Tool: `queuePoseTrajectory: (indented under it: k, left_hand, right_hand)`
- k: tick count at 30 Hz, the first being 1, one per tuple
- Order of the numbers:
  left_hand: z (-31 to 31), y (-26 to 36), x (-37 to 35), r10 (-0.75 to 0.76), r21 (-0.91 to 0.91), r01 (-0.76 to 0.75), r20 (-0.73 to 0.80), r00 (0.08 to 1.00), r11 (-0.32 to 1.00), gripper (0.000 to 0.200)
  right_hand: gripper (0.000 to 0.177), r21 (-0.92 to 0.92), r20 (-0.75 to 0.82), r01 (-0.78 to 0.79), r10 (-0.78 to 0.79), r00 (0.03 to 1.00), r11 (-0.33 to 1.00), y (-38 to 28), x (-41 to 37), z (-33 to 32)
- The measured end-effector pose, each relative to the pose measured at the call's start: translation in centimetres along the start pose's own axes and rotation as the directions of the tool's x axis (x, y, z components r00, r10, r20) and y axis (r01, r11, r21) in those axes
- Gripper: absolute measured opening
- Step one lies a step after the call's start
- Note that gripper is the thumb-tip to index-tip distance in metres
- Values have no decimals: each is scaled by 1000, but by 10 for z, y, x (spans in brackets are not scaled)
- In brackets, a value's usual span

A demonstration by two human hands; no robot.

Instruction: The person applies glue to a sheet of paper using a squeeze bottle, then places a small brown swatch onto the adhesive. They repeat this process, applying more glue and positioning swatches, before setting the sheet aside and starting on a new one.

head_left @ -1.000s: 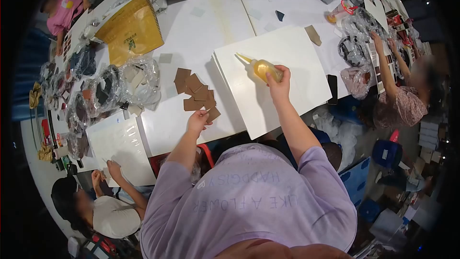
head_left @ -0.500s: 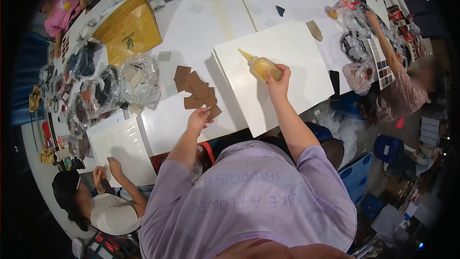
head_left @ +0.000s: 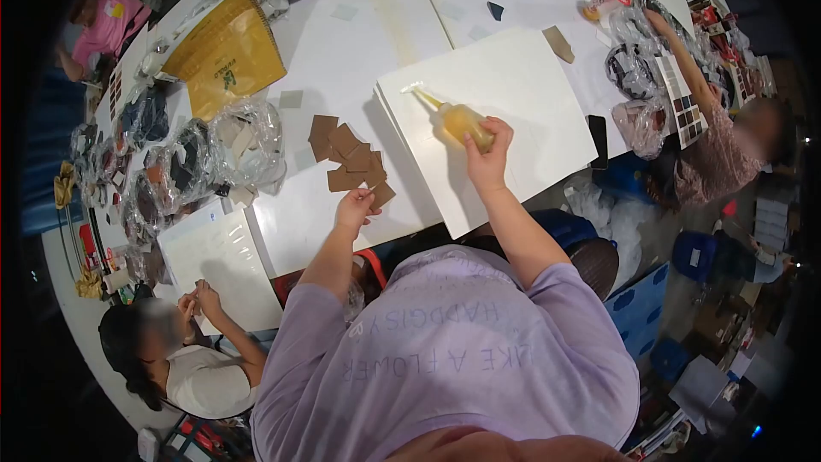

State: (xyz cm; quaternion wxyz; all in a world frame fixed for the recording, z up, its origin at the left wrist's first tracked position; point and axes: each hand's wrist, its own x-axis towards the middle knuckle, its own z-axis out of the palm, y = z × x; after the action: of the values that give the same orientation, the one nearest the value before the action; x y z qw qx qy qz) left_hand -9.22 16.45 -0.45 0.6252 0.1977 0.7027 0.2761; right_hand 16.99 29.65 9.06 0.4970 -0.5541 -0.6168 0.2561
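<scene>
My right hand point(head_left: 489, 154) is closed round a glue bottle point(head_left: 463, 126) of yellowish liquid. The bottle's thin nozzle points to the upper left and its tip is at the stack of white boards point(head_left: 513, 77), near the top left corner, where a small shiny wet streak shows. My left hand point(head_left: 357, 210) pinches at the lower edge of a loose group of brown square pieces point(head_left: 348, 152); its fingers touch the lowest piece, and whether they grip it is too small to tell.
A yellow bag point(head_left: 227, 56) and clear plastic bags of pieces point(head_left: 245, 137) lie to the left. A phone point(head_left: 598, 141) is beside the boards. One co-worker point(head_left: 201, 376) sits at lower left, another point(head_left: 718, 167) at right, and a person in pink point(head_left: 109, 26) is at upper left.
The bottle in my right hand has tilted and shifted slightly; a wet streak now shows at its tip. My left hand has barely moved. The lower-left co-worker's hands have come together.
</scene>
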Motion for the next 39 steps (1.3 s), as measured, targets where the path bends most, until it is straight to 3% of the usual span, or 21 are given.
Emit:
queuePoseTrajectory:
  k: [5, 8, 9, 11, 14, 17, 20, 23, 26, 29, 32, 35, 39]
  left_hand:
    - [1, 1, -1, 2, 8, -2, -3, 1000, 1000, 18]
    - [1, 0, -1, -5, 19, 5, -5, 1000, 1000, 18]
    - [1, 0, 0, -7, 20, 8, -6, 1000, 1000, 19]
    - [1, 0, 1, 0, 28, 0, -4, 1000, 1000, 19]
    - [0, -2, 1, 15, 30, -15, -2, 1000, 999, 19]
    - [1, -3, 3, 14, 28, -14, -4, 1000, 1000, 17]
    - [1, -2, 2, 11, 26, -11, -6, 1000, 1000, 16]
    - [1, 0, -1, 5, 30, -6, 2, 1000, 1000, 16]
    - [2, 1, -1, -5, 44, 5, 1, 1000, 999, 16]
    - [1, 1, 0, 3, 40, -3, -9, 1000, 999, 17]
    - [1, -3, 3, -2, 42, 3, -21, 1000, 999, 18]
    - [2, 0, 2, -7, 43, 8, -25, 1000, 999, 18]
    - [3, -1, 1, -8, 51, 10, -27, 1000, 999, 19]
  right_hand:
    - [35, -127, 38, 80, -75, 996, 989, 6, -6, -5]
    - [36, -28, 98, 63, -60, 993, 998, -5, -15, 0]
    - [36, 146, 90, -166, 154, 984, 975, -8, -16, -4]
    - [37, 459, 183, -553, 535, 824, 695, -14, -18, -11]
    - [38, 485, 182, -574, 566, 804, 660, -3, -19, -36]
    - [37, 230, 15, -323, 328, 945, 918, 24, -34, -37]
    - [36, -82, -26, -14, 11, 1000, 997, 7, -32, -36]
    - [35, -106, 21, 27, -25, 999, 994, 2, -36, -29]
    - [35, 1, 90, 12, -12, 996, 1000, -13, -45, -23]
    - [35, 4, -41, -25, 25, 999, 1000, -6, -47, -29]
    - [36, -114, -34, -33, 29, 999, 993, -3, -47, -44]
    - [36, -84, 45, 30, -26, 999, 996, -2, -58, -39]
    - [37, 160, 0, -143, 145, 989, 977, -1, -72, -40]
